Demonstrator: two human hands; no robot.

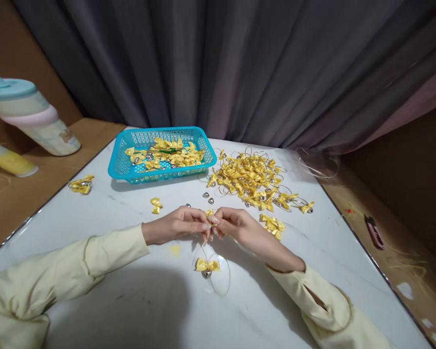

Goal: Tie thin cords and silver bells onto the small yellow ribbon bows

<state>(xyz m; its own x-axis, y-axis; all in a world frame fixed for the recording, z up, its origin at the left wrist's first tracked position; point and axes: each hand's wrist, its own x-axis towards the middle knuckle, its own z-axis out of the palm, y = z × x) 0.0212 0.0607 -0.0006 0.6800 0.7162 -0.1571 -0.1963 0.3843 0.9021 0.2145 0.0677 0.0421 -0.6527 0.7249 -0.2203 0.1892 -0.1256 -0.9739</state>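
Observation:
My left hand (179,223) and my right hand (240,225) meet over the middle of the white table. Both are closed in a pinch on a small yellow ribbon bow (210,213), mostly covered by the fingertips. Just below the hands lies another yellow bow (208,265) with a silver heart charm (206,274) and a looped thin elastic cord (229,278). A loose bow (156,205) sits beyond my left wrist. More bows (272,225) lie beside my right hand. Loose silver hearts (211,200) rest just past the fingers.
A blue basket (118,165) with yellow bows stands at the back. To its right spreads a pile of corded bows (250,174). A tumbler (54,126) stands at the left, and a dark pinkish tool (374,232) lies at the right. A grey curtain (218,63) hangs behind.

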